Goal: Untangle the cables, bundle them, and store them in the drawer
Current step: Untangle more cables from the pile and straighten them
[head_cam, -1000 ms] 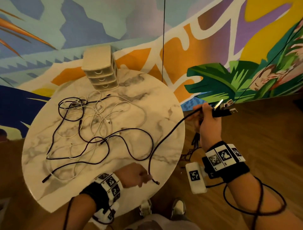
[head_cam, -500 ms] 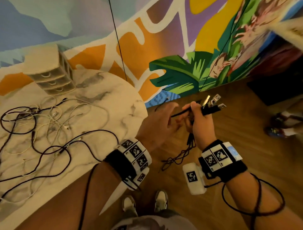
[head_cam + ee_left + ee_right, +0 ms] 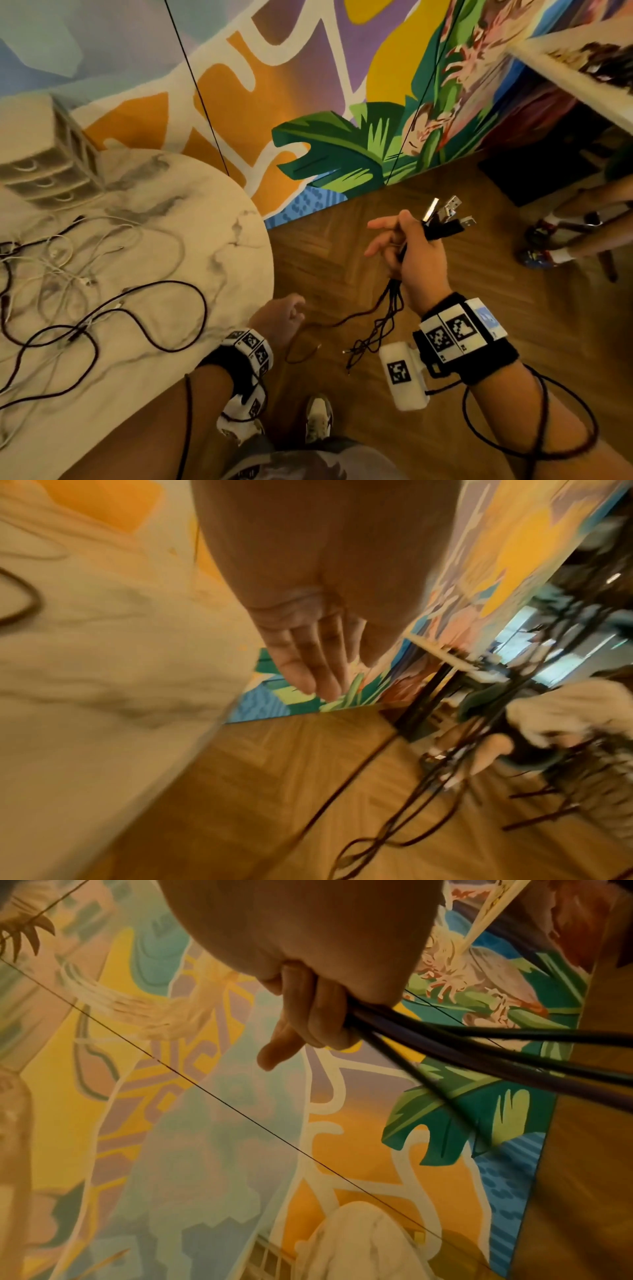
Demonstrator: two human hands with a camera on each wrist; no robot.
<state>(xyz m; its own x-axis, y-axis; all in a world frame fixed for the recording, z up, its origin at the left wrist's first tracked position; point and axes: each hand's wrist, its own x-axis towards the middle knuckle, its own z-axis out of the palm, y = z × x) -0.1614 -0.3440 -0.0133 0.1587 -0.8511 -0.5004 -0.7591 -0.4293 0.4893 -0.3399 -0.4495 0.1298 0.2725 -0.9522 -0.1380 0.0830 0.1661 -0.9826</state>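
Observation:
My right hand (image 3: 407,246) is out over the wooden floor and grips a bunch of black cables (image 3: 394,308) just below their USB plugs (image 3: 445,216), which stick up past the knuckles. The loose ends dangle toward the floor. In the right wrist view the fingers (image 3: 318,1015) curl round the black cables (image 3: 462,1053). My left hand (image 3: 284,318) hangs lower, beside the table edge, with relaxed fingers (image 3: 308,664) that hold nothing. More black cables (image 3: 144,308) and white cables (image 3: 68,260) lie tangled on the round marble table (image 3: 212,205). The small drawer unit (image 3: 44,164) stands at the table's far side.
A painted mural wall (image 3: 308,85) runs behind the table, with thin dark wires (image 3: 202,99) in front of it. Another person's feet (image 3: 548,246) and a furniture leg are at the right, under a second tabletop (image 3: 565,68). My shoes (image 3: 318,418) are below.
My left hand left the table, came up to the plugs in my right hand, then dropped low beside the table edge. The view has swung right. The right hand keeps its grip.

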